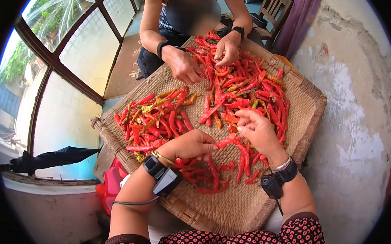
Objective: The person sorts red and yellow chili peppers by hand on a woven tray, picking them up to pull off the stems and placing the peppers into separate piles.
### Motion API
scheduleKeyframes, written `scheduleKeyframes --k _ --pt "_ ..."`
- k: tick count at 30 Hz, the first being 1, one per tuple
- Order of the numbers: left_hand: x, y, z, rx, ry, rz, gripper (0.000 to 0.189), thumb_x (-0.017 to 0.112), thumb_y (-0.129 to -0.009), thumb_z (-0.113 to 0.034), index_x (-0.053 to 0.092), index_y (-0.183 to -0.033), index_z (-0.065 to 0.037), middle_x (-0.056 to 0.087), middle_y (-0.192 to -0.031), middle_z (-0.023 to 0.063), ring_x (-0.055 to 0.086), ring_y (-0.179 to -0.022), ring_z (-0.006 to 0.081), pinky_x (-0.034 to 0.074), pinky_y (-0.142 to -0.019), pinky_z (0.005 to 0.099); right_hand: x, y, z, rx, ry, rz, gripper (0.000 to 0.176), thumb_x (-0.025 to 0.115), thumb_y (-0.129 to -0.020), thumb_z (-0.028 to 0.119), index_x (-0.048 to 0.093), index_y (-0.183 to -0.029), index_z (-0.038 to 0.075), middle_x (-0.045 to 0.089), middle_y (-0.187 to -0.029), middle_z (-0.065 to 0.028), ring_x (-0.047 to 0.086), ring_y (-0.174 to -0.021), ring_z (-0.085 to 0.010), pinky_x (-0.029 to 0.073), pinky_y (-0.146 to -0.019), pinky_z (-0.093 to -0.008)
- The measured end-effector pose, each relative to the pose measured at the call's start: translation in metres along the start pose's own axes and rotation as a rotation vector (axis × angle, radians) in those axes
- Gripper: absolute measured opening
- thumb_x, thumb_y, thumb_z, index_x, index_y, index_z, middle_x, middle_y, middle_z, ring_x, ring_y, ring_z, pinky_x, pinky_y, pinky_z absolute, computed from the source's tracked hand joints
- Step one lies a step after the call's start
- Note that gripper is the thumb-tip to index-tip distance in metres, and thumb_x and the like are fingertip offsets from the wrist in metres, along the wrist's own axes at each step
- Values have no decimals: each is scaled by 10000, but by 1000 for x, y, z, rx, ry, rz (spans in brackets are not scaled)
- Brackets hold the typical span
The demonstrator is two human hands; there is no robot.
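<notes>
A large heap of red chili peppers (236, 91), mixed with some orange, yellow and green ones, covers much of a woven tray (226, 210). My left hand (192, 146) is closed, thumb and fingers pinching one end of a red chili pepper (226, 141) that points towards my right hand. Curled fingers and a bent thumb show on my right hand (258, 131), just above the peppers; whatever lies between them is too small to make out. Under my left hand sits a smaller pile of red peppers (208, 177). Another pile (154, 122) lies on the tray's left side.
Across the tray, another person's two hands (185, 65) (227, 48) work over the far peppers. Window panes (76, 64) and a folded black umbrella (56, 158) are at left. A rough wall (349, 107) stands close on the right. A wooden chair (273, 12) is behind.
</notes>
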State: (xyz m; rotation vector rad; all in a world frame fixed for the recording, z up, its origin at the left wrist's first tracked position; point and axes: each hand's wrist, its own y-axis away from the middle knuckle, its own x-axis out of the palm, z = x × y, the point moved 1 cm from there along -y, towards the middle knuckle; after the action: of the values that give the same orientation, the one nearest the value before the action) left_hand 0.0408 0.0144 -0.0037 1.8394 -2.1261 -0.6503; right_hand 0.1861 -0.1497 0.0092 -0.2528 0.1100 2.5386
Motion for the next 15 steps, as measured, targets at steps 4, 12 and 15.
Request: scheduleKeyframes --k 4,12,15 --pt "-18 3 -7 -17 47 -245 258 536 -914 -235 630 -992 -7 609 -655 -10 490 -513 31 409 -493 177 -5 -3 -3 19 -32 -96 319 602 -815 43 545 -1119 -35 588 -805 -25 551 -658 -60 468 -607 -217" --pt "-29 -13 7 564 -154 -915 303 601 -851 -139 574 -1111 13 631 -902 75 587 -803 156 481 -742 279 13 0 -9 -41 155 1 235 644 -785 109 625 -994 4 639 -745 -51 596 -655 -94 487 -612 -253" --pt "-9 -2 2 385 -570 -558 211 631 -750 -85 633 -950 -17 619 -795 145 614 -715 245 493 -666 322 16 2 -5 -5 281 128 224 648 -775 131 630 -970 22 640 -748 -79 609 -645 -133 487 -614 -278"
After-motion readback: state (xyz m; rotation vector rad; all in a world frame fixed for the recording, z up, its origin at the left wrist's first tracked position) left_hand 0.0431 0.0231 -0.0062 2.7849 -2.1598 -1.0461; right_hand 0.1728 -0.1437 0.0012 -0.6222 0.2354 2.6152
